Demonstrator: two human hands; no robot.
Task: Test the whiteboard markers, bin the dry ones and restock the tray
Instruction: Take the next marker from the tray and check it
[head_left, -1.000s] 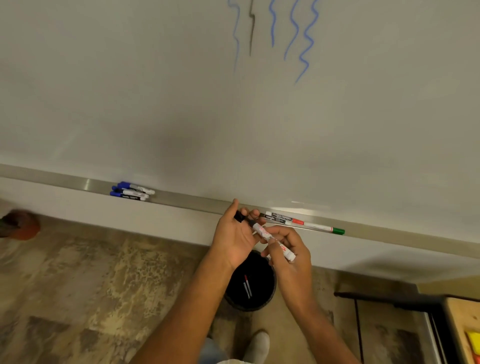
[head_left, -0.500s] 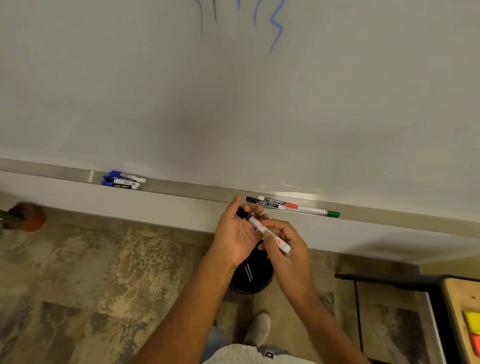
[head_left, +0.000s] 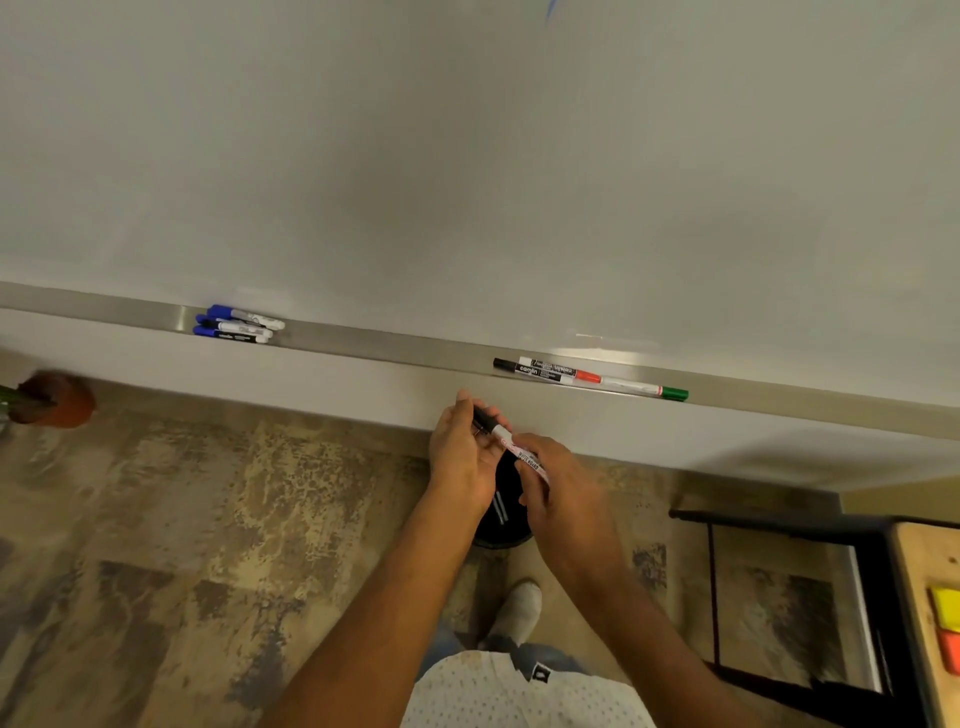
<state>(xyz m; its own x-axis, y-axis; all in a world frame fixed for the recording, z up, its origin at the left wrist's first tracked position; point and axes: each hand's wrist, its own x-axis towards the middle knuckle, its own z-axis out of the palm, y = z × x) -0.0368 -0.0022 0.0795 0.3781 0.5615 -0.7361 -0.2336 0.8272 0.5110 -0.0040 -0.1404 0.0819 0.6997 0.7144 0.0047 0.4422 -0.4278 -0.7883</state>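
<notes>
Both hands hold one white marker (head_left: 511, 444) with a black cap, just below the metal tray (head_left: 415, 347) of the whiteboard (head_left: 467, 156). My left hand (head_left: 462, 452) grips the black cap end. My right hand (head_left: 553, 475) holds the white barrel. Directly under my hands stands a black bin (head_left: 501, 512) on the floor, with markers lying inside it. On the tray lie three blue-capped markers (head_left: 236, 325) at the left and a black, a red and a green marker (head_left: 587, 376) at the right.
A brown pot (head_left: 54, 405) sits on the floor at the far left. A black-framed table (head_left: 904, 571) with yellow and orange items stands at the right. My shoe (head_left: 517, 608) is on the patterned floor behind the bin.
The camera has tilted down, so the blue test lines have slid almost out of view at the top. My hands with the marker have dropped lower, away from the tray.
</notes>
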